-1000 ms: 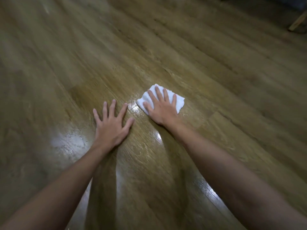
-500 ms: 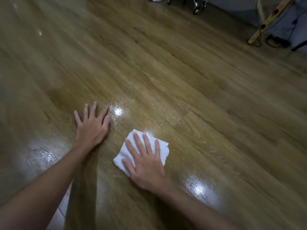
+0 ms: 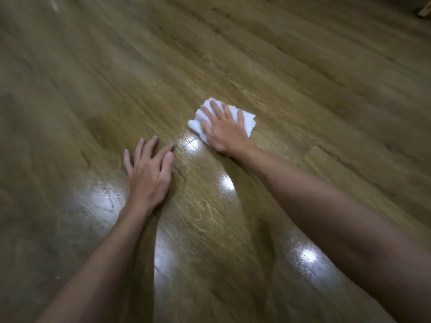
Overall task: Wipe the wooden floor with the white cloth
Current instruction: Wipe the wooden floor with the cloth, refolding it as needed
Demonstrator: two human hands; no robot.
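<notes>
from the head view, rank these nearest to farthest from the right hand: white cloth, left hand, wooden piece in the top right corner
1. white cloth: pressed flat under the right hand.
2. left hand: on the floor, to its left and nearer the camera.
3. wooden piece: far off in the top right corner.

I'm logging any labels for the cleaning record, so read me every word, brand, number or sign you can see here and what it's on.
None: no readable text anywhere in the view.
Folded white cloth under the right hand: no tag or print visible.
Glossy brown wooden plank floor: only grain and glare.
Left hand: flat on the floor, nothing written.
</notes>
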